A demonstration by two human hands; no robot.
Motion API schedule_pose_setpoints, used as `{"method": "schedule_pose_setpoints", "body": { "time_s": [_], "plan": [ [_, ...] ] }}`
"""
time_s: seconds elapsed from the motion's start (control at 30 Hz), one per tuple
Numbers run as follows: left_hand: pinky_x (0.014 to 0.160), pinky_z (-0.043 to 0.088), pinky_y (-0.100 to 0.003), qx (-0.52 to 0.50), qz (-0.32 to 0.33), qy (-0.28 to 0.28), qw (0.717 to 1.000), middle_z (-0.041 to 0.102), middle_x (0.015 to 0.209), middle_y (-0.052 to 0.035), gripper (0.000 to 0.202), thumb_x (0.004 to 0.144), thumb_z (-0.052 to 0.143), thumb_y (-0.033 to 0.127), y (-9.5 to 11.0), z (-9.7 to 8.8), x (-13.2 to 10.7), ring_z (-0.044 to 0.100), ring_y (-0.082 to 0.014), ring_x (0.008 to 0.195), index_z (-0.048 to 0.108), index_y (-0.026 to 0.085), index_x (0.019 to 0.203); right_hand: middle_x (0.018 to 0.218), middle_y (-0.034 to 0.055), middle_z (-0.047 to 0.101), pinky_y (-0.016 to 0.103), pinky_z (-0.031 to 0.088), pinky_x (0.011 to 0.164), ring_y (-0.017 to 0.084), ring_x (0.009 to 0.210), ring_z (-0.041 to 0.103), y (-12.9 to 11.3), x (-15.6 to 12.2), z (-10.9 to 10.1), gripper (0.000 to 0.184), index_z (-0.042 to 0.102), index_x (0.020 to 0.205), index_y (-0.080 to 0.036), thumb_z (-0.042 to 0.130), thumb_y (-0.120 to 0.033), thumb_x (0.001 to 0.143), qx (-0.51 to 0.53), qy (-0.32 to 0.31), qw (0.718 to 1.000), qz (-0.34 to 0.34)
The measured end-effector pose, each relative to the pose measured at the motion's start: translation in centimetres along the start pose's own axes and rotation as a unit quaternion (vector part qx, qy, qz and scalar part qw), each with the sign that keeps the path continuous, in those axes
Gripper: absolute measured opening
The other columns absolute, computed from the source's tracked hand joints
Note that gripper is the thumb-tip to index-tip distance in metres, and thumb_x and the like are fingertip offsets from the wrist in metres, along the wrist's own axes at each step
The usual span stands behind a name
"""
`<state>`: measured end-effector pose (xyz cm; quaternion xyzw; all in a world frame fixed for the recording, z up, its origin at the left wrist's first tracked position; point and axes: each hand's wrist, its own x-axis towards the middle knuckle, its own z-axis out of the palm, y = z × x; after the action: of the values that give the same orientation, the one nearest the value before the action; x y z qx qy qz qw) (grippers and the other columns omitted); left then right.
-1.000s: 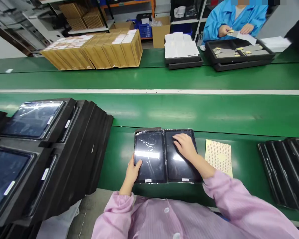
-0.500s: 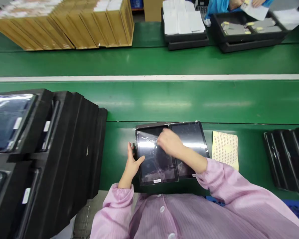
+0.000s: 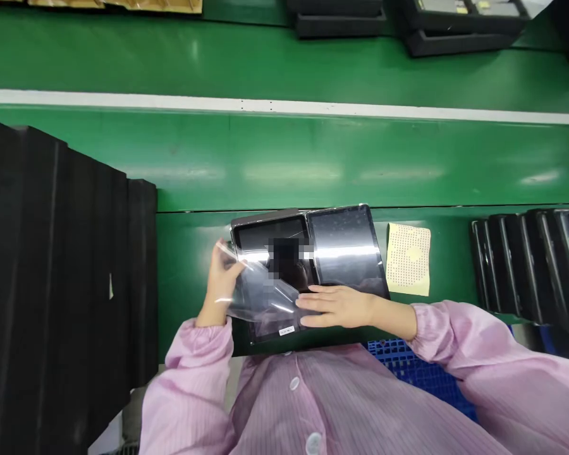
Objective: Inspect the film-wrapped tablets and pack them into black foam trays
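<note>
A tablet lies face up on the green bench in front of me, a small white label near its lower edge. Clear film is lifted off part of its screen and folds toward the lower left. My left hand is at the tablet's left edge, thumb and fingers closed on the film; the sheet partly covers that hand. With fingers spread and nearly flat, my right hand rests on the tablet's lower right, touching near the film's edge. A second tablet lies against the first on its right.
A yellow dotted sheet lies right of the tablets. More tablets stand in a row farther right. Tall black foam trays are stacked at the left. Beyond the white line sit black trays and cardboard pieces.
The film now stands folded up toward my left hand, which has closed on it. My right hand has moved down and flattened on the tablet. The view has tilted downward.
</note>
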<state>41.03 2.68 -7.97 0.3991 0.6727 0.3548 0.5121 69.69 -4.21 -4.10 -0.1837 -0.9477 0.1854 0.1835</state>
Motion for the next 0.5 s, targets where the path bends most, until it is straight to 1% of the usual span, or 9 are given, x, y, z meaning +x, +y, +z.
{"method": "schedule_pose_setpoints", "body": {
  "time_s": [0.07, 0.13, 0.17, 0.23, 0.3, 0.4, 0.43, 0.47, 0.5],
  "plan": [
    [0.096, 0.043, -0.041, 0.0, -0.022, -0.021, 1.0, 0.047, 0.136, -0.0151, 0.086, 0.057, 0.073, 0.034, 0.5, -0.1, 1.0, 0.052, -0.0279, 0.114, 0.04, 0.017, 0.134, 0.134, 0.0029, 0.054, 0.044, 0.037, 0.108, 0.019, 0.131, 0.042, 0.0, 1.3, -0.6, 0.035, 0.062, 0.114, -0.025, 0.04, -0.007, 0.093, -0.019, -0.026, 0.999, 0.01],
    [0.097, 0.041, -0.041, 0.0, -0.027, -0.06, 0.998, 0.044, 0.139, -0.0174, 0.087, 0.057, 0.073, 0.034, 0.8, -0.4, 1.5, 0.052, -0.0253, 0.109, 0.039, 0.014, 0.135, 0.136, -0.0016, 0.053, 0.049, 0.032, 0.11, 0.021, 0.133, 0.039, 1.1, 3.0, -1.4, 0.028, 0.067, 0.1, -0.026, 0.046, -0.011, 0.092, -0.031, -0.053, 0.997, 0.049],
    [0.098, 0.04, -0.042, 0.002, -0.028, -0.077, 0.997, 0.043, 0.14, -0.0182, 0.088, 0.058, 0.072, 0.035, 0.9, -0.6, 1.5, 0.052, -0.0246, 0.108, 0.038, 0.013, 0.135, 0.134, -0.0027, 0.054, 0.05, 0.032, 0.109, 0.022, 0.131, 0.041, 2.1, 4.0, -1.8, 0.022, 0.069, 0.091, -0.026, 0.049, -0.015, 0.092, -0.027, -0.064, 0.995, 0.069],
    [0.099, 0.039, -0.042, 0.008, -0.032, -0.094, 0.995, 0.042, 0.141, -0.0183, 0.088, 0.058, 0.072, 0.037, 1.1, -0.8, 1.4, 0.052, -0.0244, 0.108, 0.038, 0.012, 0.136, 0.124, -0.0008, 0.062, 0.048, 0.038, 0.103, 0.024, 0.118, 0.051, 4.5, 5.8, -2.1, 0.018, 0.069, 0.078, -0.024, 0.056, -0.026, 0.091, -0.002, -0.062, 0.992, 0.113],
    [0.1, 0.038, -0.042, 0.017, -0.036, -0.097, 0.994, 0.043, 0.141, -0.0173, 0.087, 0.059, 0.072, 0.037, 1.2, -0.9, 1.2, 0.05, -0.0248, 0.11, 0.038, 0.013, 0.135, 0.104, 0.003, 0.07, 0.045, 0.045, 0.091, 0.024, 0.1, 0.059, 7.0, 7.5, -1.9, 0.023, 0.069, 0.074, -0.021, 0.057, -0.033, 0.09, 0.02, -0.012, 0.98, 0.2],
    [0.1, 0.038, -0.041, 0.031, -0.039, -0.096, 0.994, 0.044, 0.14, -0.0158, 0.085, 0.06, 0.071, 0.039, 1.3, -0.9, 1.1, 0.052, -0.0243, 0.109, 0.039, 0.013, 0.134, 0.084, 0.0034, 0.071, 0.039, 0.047, 0.079, 0.021, 0.084, 0.06, 9.4, 8.9, -1.5, 0.028, 0.069, 0.077, -0.019, 0.051, -0.033, 0.093, 0.026, 0.109, 0.928, 0.356],
    [0.1, 0.038, -0.042, 0.034, -0.038, -0.098, 0.994, 0.045, 0.139, -0.0154, 0.084, 0.06, 0.071, 0.04, 1.3, -0.9, 1.2, 0.053, -0.0242, 0.108, 0.04, 0.013, 0.134, 0.084, 0.0034, 0.071, 0.039, 0.047, 0.08, 0.021, 0.085, 0.06, 9.5, 8.9, -1.4, 0.028, 0.069, 0.078, -0.019, 0.05, -0.033, 0.094, 0.023, 0.137, 0.918, 0.37],
    [0.099, 0.04, -0.043, 0.039, -0.028, -0.1, 0.994, 0.047, 0.137, -0.0154, 0.082, 0.061, 0.07, 0.041, 1.3, -1.0, 1.3, 0.054, -0.0245, 0.106, 0.041, 0.013, 0.133, 0.088, 0.0035, 0.072, 0.04, 0.045, 0.083, 0.022, 0.089, 0.059, 9.0, 8.6, -1.4, 0.028, 0.069, 0.079, -0.02, 0.05, -0.035, 0.094, 0.02, 0.152, 0.922, 0.355],
    [0.098, 0.041, -0.044, 0.045, -0.015, -0.102, 0.994, 0.049, 0.135, -0.0155, 0.081, 0.061, 0.07, 0.042, 1.3, -1.1, 1.4, 0.055, -0.0253, 0.105, 0.043, 0.013, 0.131, 0.093, 0.0036, 0.072, 0.043, 0.043, 0.089, 0.023, 0.096, 0.059, 8.1, 7.9, -1.3, 0.027, 0.069, 0.082, -0.021, 0.051, -0.037, 0.094, 0.017, 0.154, 0.937, 0.313]
  ]
}}
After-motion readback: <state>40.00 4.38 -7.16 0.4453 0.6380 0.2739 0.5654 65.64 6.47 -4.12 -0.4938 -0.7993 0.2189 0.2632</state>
